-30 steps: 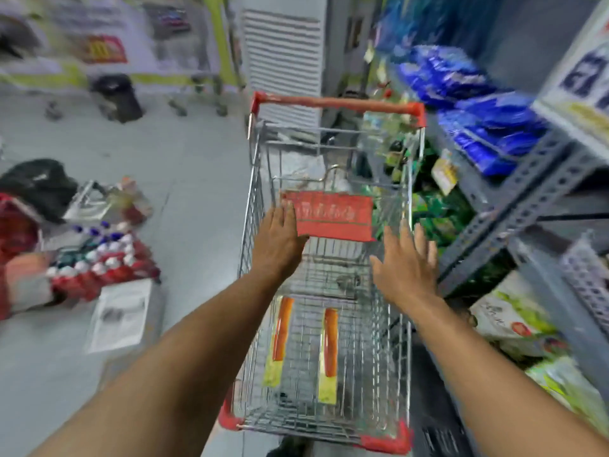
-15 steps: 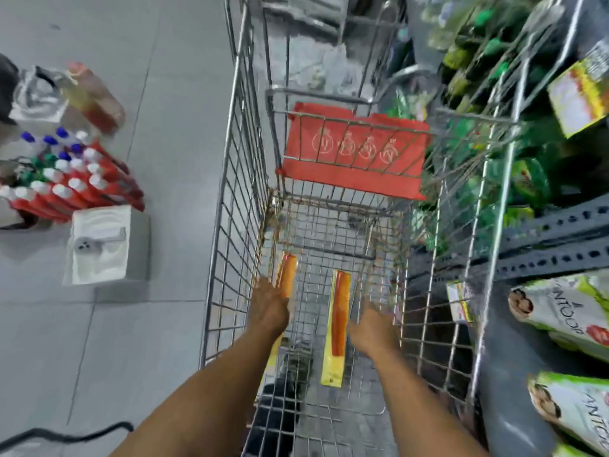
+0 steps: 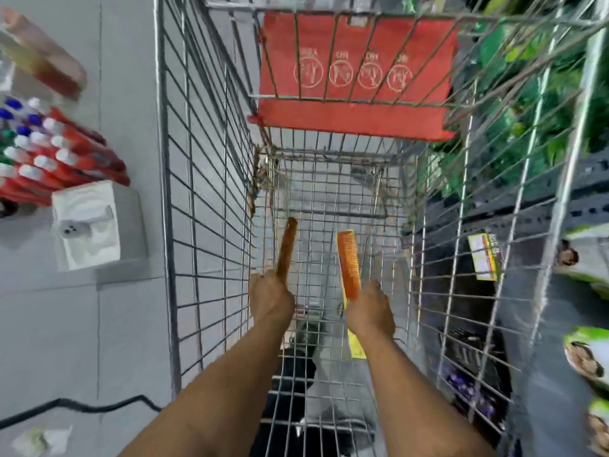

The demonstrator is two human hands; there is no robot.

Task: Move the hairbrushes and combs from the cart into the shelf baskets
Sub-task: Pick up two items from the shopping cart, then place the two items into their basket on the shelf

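Note:
Both my arms reach down into a wire shopping cart (image 3: pixel 184 199) with a red fold-down seat flap (image 3: pixel 356 77). My left hand (image 3: pixel 270 296) is shut on an orange comb (image 3: pixel 286 249), seen edge-on and lifted off the cart floor. My right hand (image 3: pixel 370 308) is shut on a second orange comb (image 3: pixel 348 263) on a yellow backing card (image 3: pixel 356 344), its teeth facing me. Both combs point away from me, toward the flap. The shelf baskets are out of view.
Metal shelving (image 3: pixel 527 219) with green and white packets runs along the cart's right side. On the floor to the left lie red bottles with white caps (image 3: pixel 49 159), a white box (image 3: pixel 87 225) and a black cable (image 3: pixel 82 405).
My hands went from the cart's seat flap down to its floor, closed on the two combs and raised them. The view tilted downward and moved closer into the cart.

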